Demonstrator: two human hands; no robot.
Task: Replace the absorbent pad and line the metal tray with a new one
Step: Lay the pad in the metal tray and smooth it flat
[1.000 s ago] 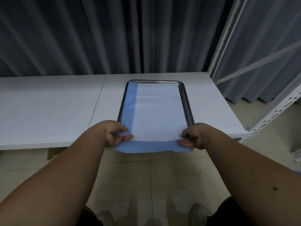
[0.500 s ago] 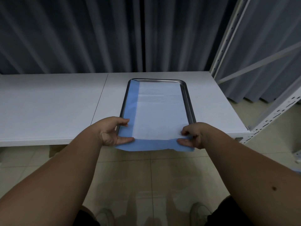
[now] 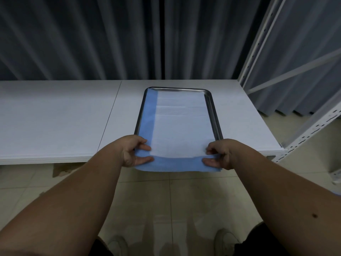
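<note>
Pad (image 3: 180,126) inside metal tray (image 3: 216,124), hands pinching corners

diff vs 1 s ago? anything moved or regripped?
Little changed. The left hand regripped: its fingers, curled over the pad corner a second ago, now pinch the near edge between thumb and fingers. The right hand keeps its pinch on the other near corner. The pad stays in the tray, its near blue edge overhanging the table. Tray unmoved.

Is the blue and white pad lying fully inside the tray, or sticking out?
Sticking out. The pad lies spread along the metal tray, but its near blue edge overhangs the table, pinched by the left hand and right hand.
</note>
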